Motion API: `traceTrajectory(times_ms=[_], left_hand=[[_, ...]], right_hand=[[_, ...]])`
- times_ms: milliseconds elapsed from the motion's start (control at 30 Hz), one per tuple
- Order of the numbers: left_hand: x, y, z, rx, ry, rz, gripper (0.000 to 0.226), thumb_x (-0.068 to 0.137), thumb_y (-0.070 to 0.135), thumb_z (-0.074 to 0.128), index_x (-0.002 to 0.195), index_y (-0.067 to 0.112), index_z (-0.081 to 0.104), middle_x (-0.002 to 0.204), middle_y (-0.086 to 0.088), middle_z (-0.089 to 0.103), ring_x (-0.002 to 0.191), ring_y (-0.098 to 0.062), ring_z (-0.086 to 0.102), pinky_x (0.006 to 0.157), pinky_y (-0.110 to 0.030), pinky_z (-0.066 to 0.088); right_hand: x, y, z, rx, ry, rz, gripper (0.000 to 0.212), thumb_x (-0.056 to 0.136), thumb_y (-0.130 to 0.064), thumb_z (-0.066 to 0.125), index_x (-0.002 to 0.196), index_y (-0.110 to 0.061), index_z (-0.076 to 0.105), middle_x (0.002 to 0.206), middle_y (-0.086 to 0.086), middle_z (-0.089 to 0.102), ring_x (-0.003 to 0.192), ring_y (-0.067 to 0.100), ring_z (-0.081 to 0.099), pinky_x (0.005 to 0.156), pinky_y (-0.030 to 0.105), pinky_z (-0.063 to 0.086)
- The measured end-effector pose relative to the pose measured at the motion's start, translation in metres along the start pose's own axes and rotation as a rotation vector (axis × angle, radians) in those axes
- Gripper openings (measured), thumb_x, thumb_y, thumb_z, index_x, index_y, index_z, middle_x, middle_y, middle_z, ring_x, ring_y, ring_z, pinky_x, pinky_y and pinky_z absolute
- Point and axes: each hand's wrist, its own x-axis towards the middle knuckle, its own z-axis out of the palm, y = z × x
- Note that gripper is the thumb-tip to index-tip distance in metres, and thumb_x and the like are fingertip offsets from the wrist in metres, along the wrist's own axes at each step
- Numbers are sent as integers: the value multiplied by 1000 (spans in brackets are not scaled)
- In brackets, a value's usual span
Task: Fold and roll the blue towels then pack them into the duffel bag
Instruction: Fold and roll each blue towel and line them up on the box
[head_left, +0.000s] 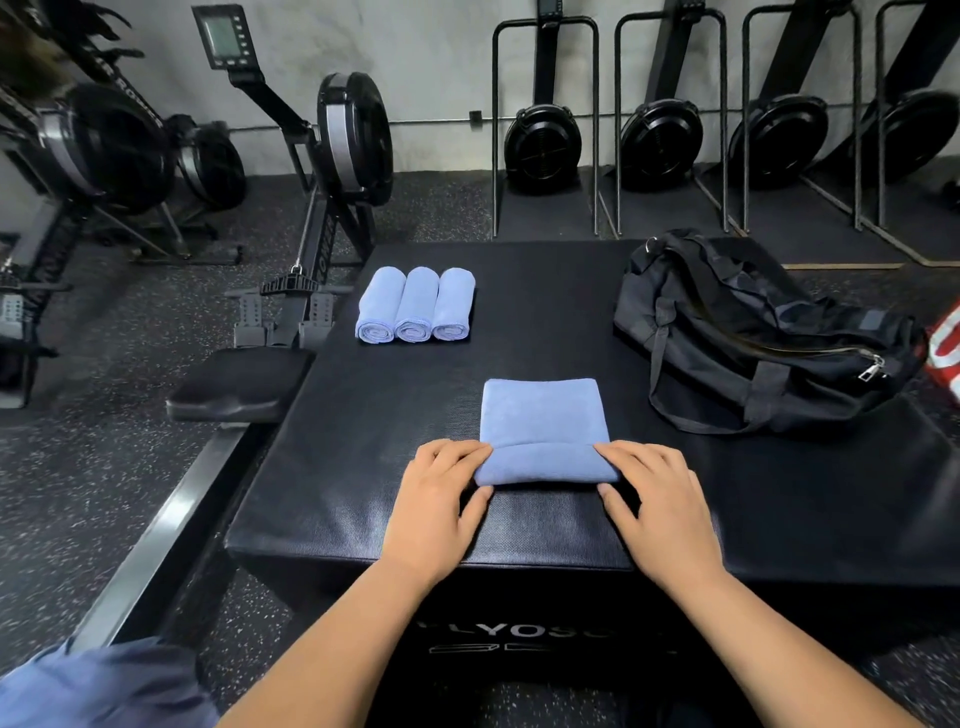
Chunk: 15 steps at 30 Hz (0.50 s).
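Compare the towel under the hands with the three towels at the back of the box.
The near towel lies mostly flat, only its near edge rolled; the three towels are fully rolled. The left hand and right hand grip the near towel; the three towels lie untouched, side by side. All are blue, on the black box.

A gym: rowing machines (322, 171) line speckled rubber flooring (104, 467) around a plyo box (519, 545).
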Motion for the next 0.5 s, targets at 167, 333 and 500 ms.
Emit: traceTrajectory(times_ms=[167,333,500], left_hand=[[-2,-1,1,-134,34,-188,35,100,43,65,134,41,60,119,14,55,121,-8,50,109,-34,43],[-1,0,1,-173,16,-208,28,101,54,56,122,39,68,105,18,60,114,-3,50,102,-36,45],[10,-2,1,-218,1,-281,20,101,50,61,107,37,74,98,24,66,112,0,50,101,-36,45]], right_hand=[[4,1,-3,125,-1,70,35,96,-34,72,130,-40,64,121,-22,63,119,12,50,96,41,45],[4,1,-5,290,-13,156,27,92,-27,76,116,-37,71,100,-25,59,103,12,53,91,50,50],[7,-3,-8,335,-5,227,26,91,-26,78,115,-35,74,92,-15,54,94,14,58,95,48,49]])
